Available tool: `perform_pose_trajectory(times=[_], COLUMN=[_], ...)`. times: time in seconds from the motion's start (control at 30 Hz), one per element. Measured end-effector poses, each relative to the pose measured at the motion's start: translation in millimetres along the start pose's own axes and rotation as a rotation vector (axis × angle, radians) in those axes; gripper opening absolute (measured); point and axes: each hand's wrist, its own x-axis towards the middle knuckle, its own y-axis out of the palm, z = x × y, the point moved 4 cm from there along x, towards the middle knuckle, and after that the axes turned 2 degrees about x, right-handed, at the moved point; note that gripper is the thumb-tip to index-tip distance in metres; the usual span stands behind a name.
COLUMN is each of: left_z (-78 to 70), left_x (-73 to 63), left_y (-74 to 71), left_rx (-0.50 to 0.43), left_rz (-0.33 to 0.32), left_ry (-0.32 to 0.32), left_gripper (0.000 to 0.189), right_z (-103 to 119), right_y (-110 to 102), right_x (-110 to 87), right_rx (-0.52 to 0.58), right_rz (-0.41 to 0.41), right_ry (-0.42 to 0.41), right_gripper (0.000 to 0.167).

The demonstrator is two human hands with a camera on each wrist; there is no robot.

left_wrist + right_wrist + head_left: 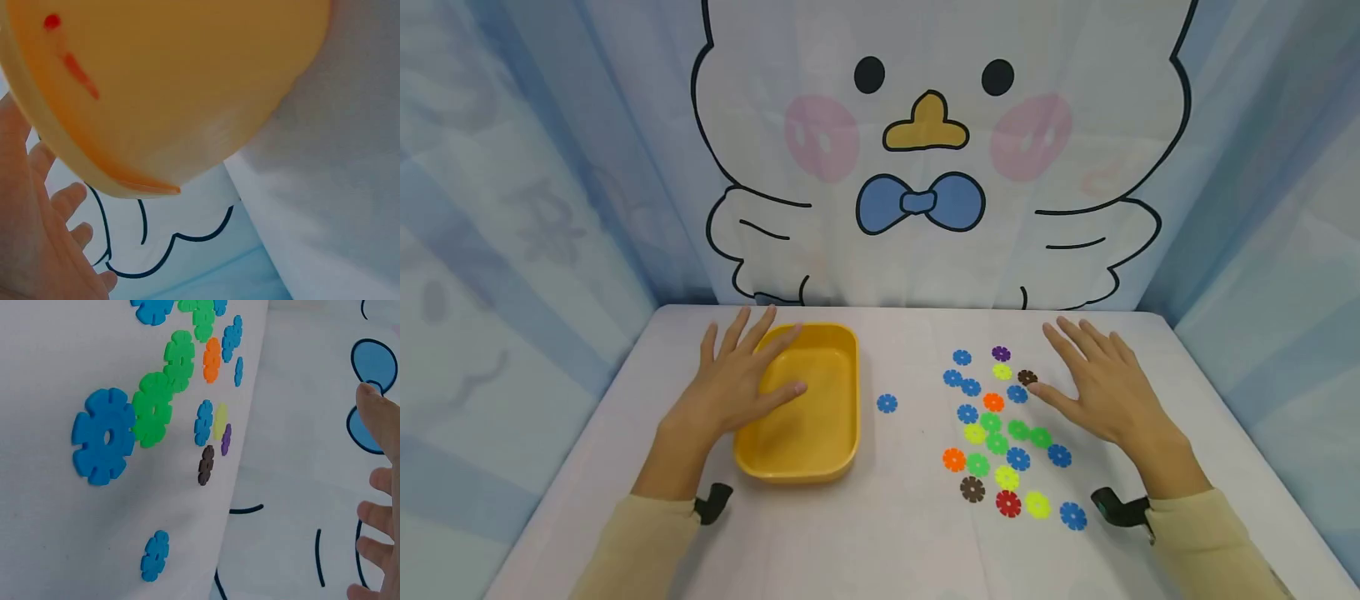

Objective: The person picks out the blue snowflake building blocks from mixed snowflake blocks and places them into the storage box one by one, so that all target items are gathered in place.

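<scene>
In the head view my left hand [730, 383] is held with its fingers spread over the left side of a yellow plastic tray [808, 467] and grips nothing. The left wrist view has the tray's wall [187, 81] close up beside my fingers. On the right, my right hand [1105, 387] is spread to the right of a scatter of notched flower-shaped plastic discs. Its thumb tip appears beside a brown disc [1027, 378] in the head view; contact is unclear. A blue disc [155, 556], seen in the right wrist view, seems hidden under that hand in the head view.
Discs lie in a loose group: blue [1072, 516], green [977, 464], yellow [1037, 504], orange [953, 459], red [1008, 503] and purple [1001, 353]. One blue disc [887, 403] lies apart near the tray. A patterned curtain [925, 267] stands behind the white table [880, 550].
</scene>
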Motion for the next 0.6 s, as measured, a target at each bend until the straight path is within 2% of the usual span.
perform_pose_trajectory(times=[0.37, 0.6], left_z=[16.8, 27.6], left_x=[-7.5, -13.7], left_y=[16.7, 26.9], left_rx=[-0.125, -0.195], left_rz=[0.014, 0.048], left_ry=[-0.004, -0.05], left_gripper=[0.085, 0.087], right_z=[-13.6, -20.1], right_y=[12.8, 25.2], right_x=[-20.8, -33.9], right_rx=[0.17, 0.245], right_rz=[0.004, 0.088], right_ry=[-0.019, 0.044], right_gripper=[0.086, 0.084])
